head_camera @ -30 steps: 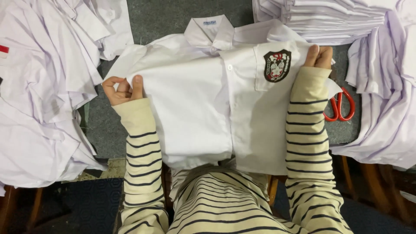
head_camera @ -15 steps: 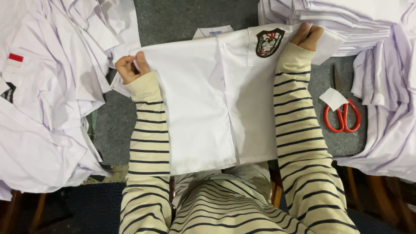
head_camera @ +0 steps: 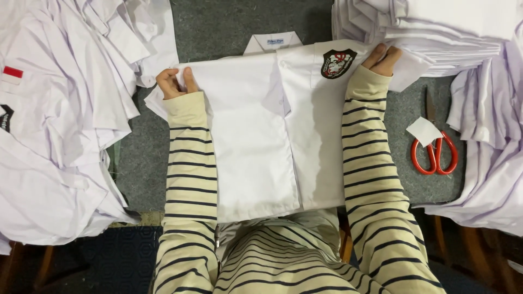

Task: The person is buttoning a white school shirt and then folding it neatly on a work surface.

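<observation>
At the near edge of the grey felt-covered table point(head_camera: 229, 32), at six o'clock, two forearms in cream sleeves with dark stripes reach forward over a white short-sleeved school shirt with a dark shield-shaped badge on its chest point(head_camera: 256, 141). The shirt lies face up in the middle, its hem nearest the person and its collar pointing to twelve o'clock. Its front is closed and lies smooth.

At ten o'clock the left hand point(head_camera: 174, 83) pinches the shirt's edge by the shoulder, fingers curled over the cloth. At one o'clock the right hand point(head_camera: 383, 59) grips the opposite shoulder edge just beside the badge, fingers tucked into the fabric.

As a judgement, the folding looks early: the shirt is laid flat and squared, both sleeves seem drawn in at the sides, but the body remains full length and unfolded.

At three o'clock lie red-handled scissors point(head_camera: 434, 149) with a small white paper tag point(head_camera: 424, 130) touching them. At nine o'clock sprawls a loose heap of white shirts point(head_camera: 60, 136); at one to two o'clock sits a neat stack of folded white shirts point(head_camera: 430, 32).
</observation>
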